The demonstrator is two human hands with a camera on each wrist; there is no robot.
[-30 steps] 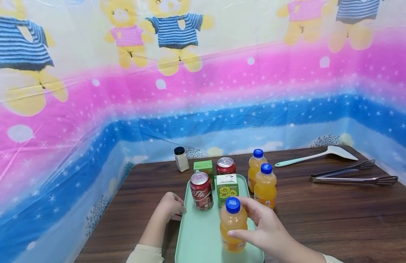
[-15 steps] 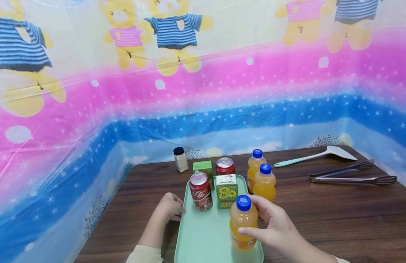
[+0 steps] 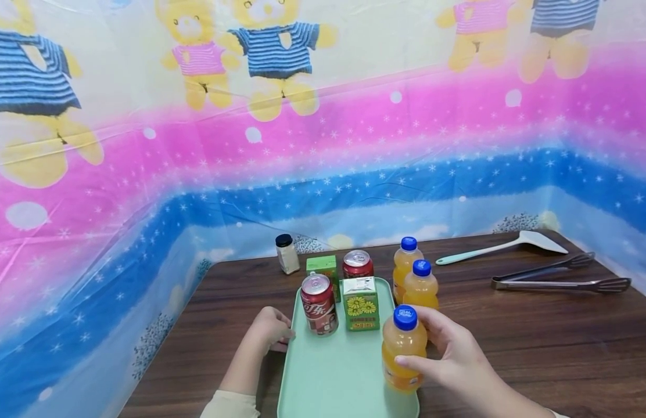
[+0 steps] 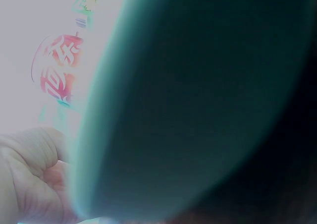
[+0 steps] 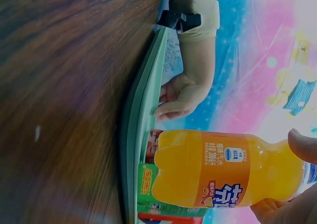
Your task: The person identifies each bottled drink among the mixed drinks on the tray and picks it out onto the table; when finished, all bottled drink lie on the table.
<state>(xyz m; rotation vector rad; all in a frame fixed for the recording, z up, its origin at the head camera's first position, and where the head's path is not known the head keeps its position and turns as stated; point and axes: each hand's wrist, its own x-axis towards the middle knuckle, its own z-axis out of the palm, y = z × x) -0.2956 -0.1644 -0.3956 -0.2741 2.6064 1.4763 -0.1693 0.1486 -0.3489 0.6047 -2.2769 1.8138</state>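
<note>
My right hand [image 3: 454, 351] grips an orange soda bottle [image 3: 405, 351] with a blue cap, thumb in front and fingers behind. In the right wrist view the bottle [image 5: 223, 169] hangs upright above the tray [image 5: 136, 135], its base apart from it. My left hand [image 3: 271, 328] holds the left rim of the green tray [image 3: 328, 377]; the left wrist view has the hand [image 4: 34, 177] at its edge. A red cola can [image 3: 320, 307] and a green drink carton [image 3: 362, 307] stand on the tray. Another carton [image 3: 323, 264] and can [image 3: 358, 264] are behind, partly hidden.
Two more orange soda bottles, one farther back [image 3: 408, 264] and one nearer [image 3: 421, 290], stand right of the tray. A jar with a black lid [image 3: 288, 255] is at the back. To the right lie a spatula [image 3: 501, 248] and metal tongs [image 3: 558, 281]. Printed cloth surrounds the table.
My right hand has carried the orange soda bottle to the right and slightly away from me, toward the tray's right edge. My left hand has stayed at the tray's left rim.
</note>
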